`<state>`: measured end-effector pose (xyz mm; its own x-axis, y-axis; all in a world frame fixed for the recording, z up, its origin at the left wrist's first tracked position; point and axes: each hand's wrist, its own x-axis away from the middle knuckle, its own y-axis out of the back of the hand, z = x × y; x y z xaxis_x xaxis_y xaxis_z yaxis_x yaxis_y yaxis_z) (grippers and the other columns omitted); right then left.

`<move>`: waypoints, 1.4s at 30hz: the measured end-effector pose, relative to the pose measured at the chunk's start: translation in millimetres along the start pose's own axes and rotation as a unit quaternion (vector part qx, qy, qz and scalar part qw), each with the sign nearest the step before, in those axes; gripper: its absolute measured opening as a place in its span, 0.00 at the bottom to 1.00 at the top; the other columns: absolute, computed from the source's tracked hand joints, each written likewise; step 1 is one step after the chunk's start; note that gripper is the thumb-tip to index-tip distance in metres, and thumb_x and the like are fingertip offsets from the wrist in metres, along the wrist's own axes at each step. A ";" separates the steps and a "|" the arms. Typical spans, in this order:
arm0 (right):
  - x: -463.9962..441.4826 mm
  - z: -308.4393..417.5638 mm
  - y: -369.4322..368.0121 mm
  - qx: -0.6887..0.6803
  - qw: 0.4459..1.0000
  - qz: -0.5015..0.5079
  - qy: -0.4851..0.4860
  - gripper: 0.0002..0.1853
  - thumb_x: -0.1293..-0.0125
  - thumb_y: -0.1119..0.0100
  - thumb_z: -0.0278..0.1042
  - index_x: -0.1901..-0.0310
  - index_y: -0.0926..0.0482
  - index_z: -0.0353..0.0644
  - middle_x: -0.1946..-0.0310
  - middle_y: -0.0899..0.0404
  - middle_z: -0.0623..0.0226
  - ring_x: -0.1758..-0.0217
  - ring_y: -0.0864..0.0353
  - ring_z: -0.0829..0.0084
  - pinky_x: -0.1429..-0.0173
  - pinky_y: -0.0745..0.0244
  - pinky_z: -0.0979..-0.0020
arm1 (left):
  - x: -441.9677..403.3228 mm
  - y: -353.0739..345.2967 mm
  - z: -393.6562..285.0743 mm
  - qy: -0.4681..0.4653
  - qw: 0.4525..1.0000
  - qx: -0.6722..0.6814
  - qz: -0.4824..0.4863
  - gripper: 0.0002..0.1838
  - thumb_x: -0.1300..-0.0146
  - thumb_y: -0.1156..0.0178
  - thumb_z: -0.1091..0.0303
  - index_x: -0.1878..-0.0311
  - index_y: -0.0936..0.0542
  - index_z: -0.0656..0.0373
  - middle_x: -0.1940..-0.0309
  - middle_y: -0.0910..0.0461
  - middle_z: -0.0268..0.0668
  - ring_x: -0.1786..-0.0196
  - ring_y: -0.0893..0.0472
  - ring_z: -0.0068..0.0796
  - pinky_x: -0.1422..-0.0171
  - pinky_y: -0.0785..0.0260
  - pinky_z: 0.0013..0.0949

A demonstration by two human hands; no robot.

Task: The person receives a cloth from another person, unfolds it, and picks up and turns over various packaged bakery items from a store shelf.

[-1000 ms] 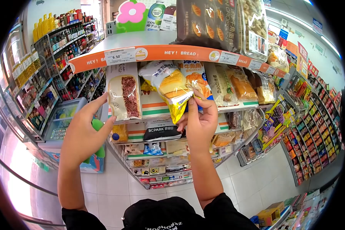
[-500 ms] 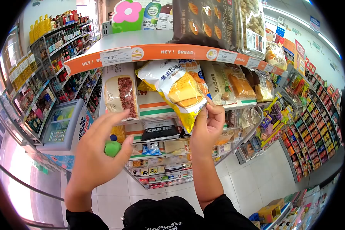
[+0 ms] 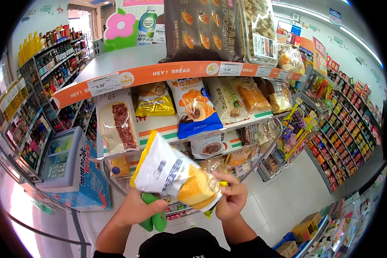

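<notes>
A white-and-yellow bread packet [image 3: 172, 172] is tilted in front of the shelf, held away from it. My right hand [image 3: 231, 198] is closed on its right end, thumb and fingers pinching the wrapper. My left hand [image 3: 135, 210] is closed round a soft green object [image 3: 152, 213] with rounded lobes, whose kind I cannot make out. The packet's lower left end meets that hand; whether its fingers also grip the wrapper is hidden. Behind, on the upper shelf, lie a blue-and-orange croissant packet [image 3: 194, 107], a yellow packet [image 3: 155, 99] and a long bread with a dark red topping [image 3: 118, 122].
An orange shelf edge [image 3: 172, 71] marked "HEY! BREAD" runs across above, with a brown croissant bag [image 3: 202, 32] on top. More wrapped breads [image 3: 249, 96] sit to the right. A chest freezer [image 3: 62, 157] stands at left, snack racks [image 3: 346, 133] at right.
The bread packet has come off the shelf, down and toward me in my right hand. My left hand has lowered to its left end, and the croissant packet behind is uncovered.
</notes>
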<state>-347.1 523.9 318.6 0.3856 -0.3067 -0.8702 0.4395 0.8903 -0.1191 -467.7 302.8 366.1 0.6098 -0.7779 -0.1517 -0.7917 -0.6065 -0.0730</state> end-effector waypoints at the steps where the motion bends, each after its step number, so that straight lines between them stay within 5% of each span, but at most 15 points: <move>1: 10.9 3.6 1.3 0.003 1.000 0.021 -0.019 0.14 0.32 0.50 0.11 0.49 0.28 0.40 0.39 0.27 0.36 0.34 0.24 0.49 0.34 0.27 0.60 | 4.0 -1.4 8.6 0.002 0.999 0.042 -0.007 0.34 0.40 0.27 0.56 0.38 0.29 0.64 0.57 0.17 0.39 0.63 0.16 0.27 0.65 0.22 0.29; 8: 67.8 10.4 3.0 -0.058 0.979 0.053 -0.190 0.20 0.30 0.49 0.14 0.40 0.36 0.41 0.29 0.39 0.36 0.36 0.22 0.57 0.40 0.22 0.66 | 29.9 -12.0 54.5 0.052 0.981 0.161 -0.093 0.35 0.38 0.29 0.59 0.35 0.35 0.64 0.55 0.19 0.43 0.69 0.16 0.32 0.72 0.20 0.34; 9: 71.3 10.1 1.8 -0.101 0.970 0.054 -0.216 0.25 0.25 0.50 0.23 0.32 0.45 0.44 0.25 0.46 0.39 0.33 0.26 0.59 0.41 0.22 0.67 | 33.1 -12.8 58.2 0.049 0.981 0.161 -0.101 0.34 0.37 0.30 0.60 0.35 0.35 0.64 0.55 0.19 0.43 0.69 0.16 0.32 0.72 0.20 0.34; 13: 88.5 10.2 -4.3 -0.238 0.879 0.025 -0.413 0.39 0.22 0.50 0.42 0.22 0.62 0.44 0.25 0.44 0.48 0.26 0.35 0.59 0.36 0.25 0.62 | 44.6 -13.7 72.6 0.057 0.976 0.161 -0.136 0.28 0.34 0.34 0.63 0.38 0.34 0.64 0.59 0.19 0.44 0.75 0.18 0.32 0.76 0.24 0.33; 16: 93.8 10.2 -25.1 -0.296 0.858 0.042 -0.417 0.42 0.25 0.45 0.39 0.21 0.63 0.43 0.26 0.43 0.52 0.27 0.34 0.60 0.33 0.26 0.59 | 52.7 -13.8 80.9 0.093 0.968 0.163 -0.164 0.23 0.31 0.37 0.63 0.40 0.33 0.64 0.63 0.20 0.43 0.79 0.20 0.31 0.77 0.26 0.32; 21: 84.7 14.7 -37.3 -0.271 0.820 0.011 -0.504 0.33 0.27 0.44 0.23 0.25 0.48 0.38 0.36 0.29 0.57 0.39 0.22 0.67 0.43 0.17 0.64 | 63.7 -13.1 77.8 0.104 0.958 0.178 -0.198 0.19 0.28 0.41 0.61 0.44 0.30 0.65 0.70 0.21 0.42 0.81 0.22 0.30 0.78 0.27 0.33; 25: 86.9 20.3 -38.5 -0.238 0.808 0.034 -0.538 0.27 0.27 0.41 0.28 0.30 0.37 0.37 0.40 0.24 0.63 0.42 0.20 0.70 0.47 0.14 0.64 | 80.8 -0.9 83.8 0.150 0.948 0.197 -0.200 0.19 0.28 0.41 0.60 0.45 0.30 0.64 0.69 0.21 0.42 0.81 0.22 0.30 0.79 0.27 0.33; 32: 91.0 32.2 -51.8 -0.200 0.771 0.051 -0.603 0.26 0.28 0.39 0.29 0.32 0.35 0.38 0.42 0.22 0.64 0.43 0.19 0.72 0.49 0.13 0.64 | 105.6 17.0 105.3 0.165 0.946 0.219 -0.176 0.23 0.27 0.44 0.57 0.39 0.34 0.62 0.60 0.19 0.47 0.85 0.24 0.37 0.82 0.29 0.35; 37: 101.2 44.6 -66.0 -0.144 0.832 0.032 -0.534 0.30 0.35 0.34 0.20 0.33 0.34 0.33 0.41 0.23 0.64 0.39 0.23 0.73 0.35 0.27 0.69 | 114.9 25.3 127.7 0.142 0.939 0.295 -0.102 0.28 0.35 0.32 0.65 0.39 0.33 0.63 0.58 0.20 0.43 0.76 0.20 0.33 0.74 0.24 0.35; 42: 105.0 63.0 -67.6 -0.102 0.862 0.029 -0.496 0.32 0.38 0.31 0.20 0.34 0.34 0.33 0.40 0.24 0.62 0.38 0.23 0.72 0.35 0.28 0.69 | 117.6 18.2 141.6 0.114 0.946 0.298 -0.052 0.30 0.39 0.29 0.66 0.38 0.32 0.62 0.56 0.20 0.41 0.68 0.18 0.32 0.73 0.23 0.34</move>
<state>-285.2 410.3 265.4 0.9505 -0.3060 -0.0537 0.2829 0.9238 -0.2579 -415.4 223.6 207.4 0.6233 -0.7756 0.0993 -0.5643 -0.5341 -0.6295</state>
